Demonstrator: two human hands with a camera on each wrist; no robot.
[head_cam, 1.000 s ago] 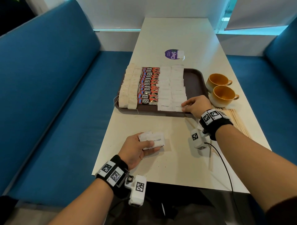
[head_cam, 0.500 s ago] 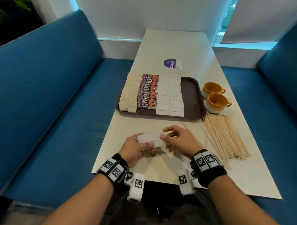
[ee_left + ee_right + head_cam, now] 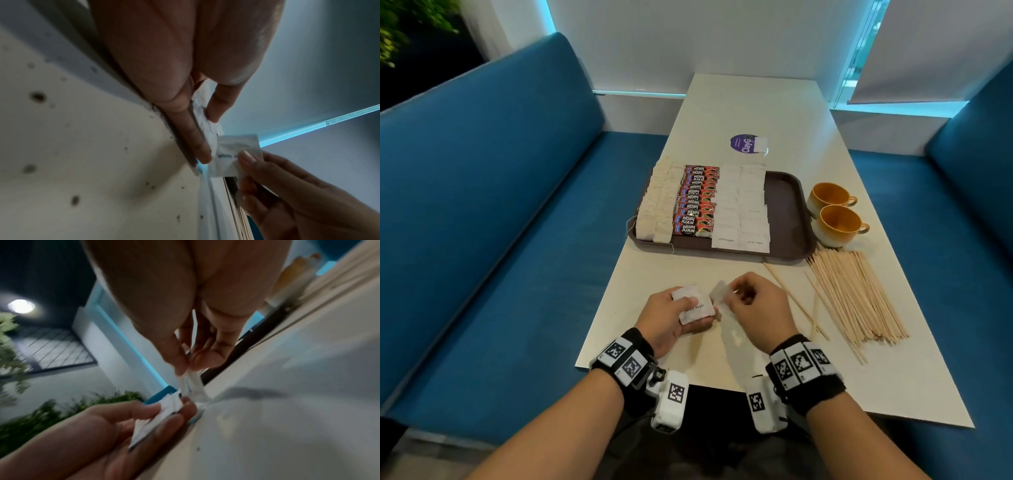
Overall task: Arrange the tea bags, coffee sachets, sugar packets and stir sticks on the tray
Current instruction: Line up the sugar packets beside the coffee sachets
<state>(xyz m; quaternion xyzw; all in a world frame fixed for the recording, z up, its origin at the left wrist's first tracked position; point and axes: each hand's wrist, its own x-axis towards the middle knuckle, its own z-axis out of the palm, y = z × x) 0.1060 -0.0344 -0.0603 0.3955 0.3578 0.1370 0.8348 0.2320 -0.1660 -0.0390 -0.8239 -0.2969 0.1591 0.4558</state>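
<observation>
My left hand [image 3: 681, 313] grips a small stack of white sugar packets [image 3: 694, 308] just above the table's near edge. Right beside it, my right hand [image 3: 736, 298] pinches a single sugar packet [image 3: 719, 292] between thumb and forefinger; the same packet [image 3: 236, 154] shows in the left wrist view, next to the stack. The brown tray [image 3: 786, 212] further up the table carries rows of tea bags [image 3: 657, 202], red coffee sachets [image 3: 697, 202] and sugar packets [image 3: 743, 209]. A pile of wooden stir sticks [image 3: 856, 294] lies on the table to the right of my hands.
Two orange cups [image 3: 837, 214] stand right of the tray. A purple sticker [image 3: 744, 144] lies behind the tray. Blue bench seats [image 3: 482, 212] flank the white table [image 3: 756, 106] on both sides. The tray's right strip is bare.
My right hand came back from the tray's front edge to the stack in my left hand and has pulled one sugar packet off it. The left hand stayed near the table edge.
</observation>
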